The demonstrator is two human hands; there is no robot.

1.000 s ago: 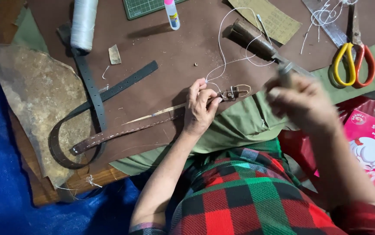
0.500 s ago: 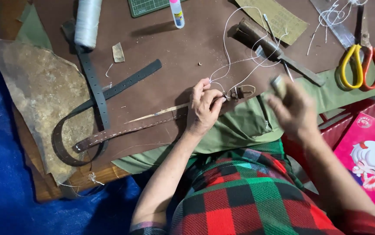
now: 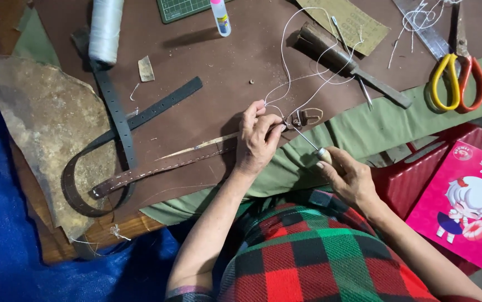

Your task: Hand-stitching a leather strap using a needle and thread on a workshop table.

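Brown strap (image 3: 162, 168), long and narrow, lying flat across the near middle of the brown mat (image 3: 224, 61), pale stitching along its length, left end rounded, right end hidden under the left hand (image 3: 259, 140). Small metal buckle (image 3: 308, 117) just beyond that hand's fingertips, at the strap's right end. Left hand curled down over the strap, fingers pinched close by the buckle, white thread (image 3: 291, 61) looping away from them toward the far side. Right hand (image 3: 348, 176) closed around the pale handle of an awl (image 3: 314, 146), thin metal point aimed up-left at the buckle.

Black strap (image 3: 162, 109) with punched holes crossing further left, curving round near a rough leather piece (image 3: 39, 123). White spool (image 3: 105, 29) at far left, glue bottle (image 3: 219, 17) and green cutting mat (image 3: 182, 8) at the far edge. Chisel-like tool (image 3: 347, 64) far right of centre, scissors (image 3: 457, 78) with yellow and orange handles beyond it. Green cloth (image 3: 397, 120) beneath the mat's near edge, blue tarp (image 3: 0, 235) at near left, pink booklet (image 3: 464, 201) on a red basket (image 3: 403, 179) at near right.
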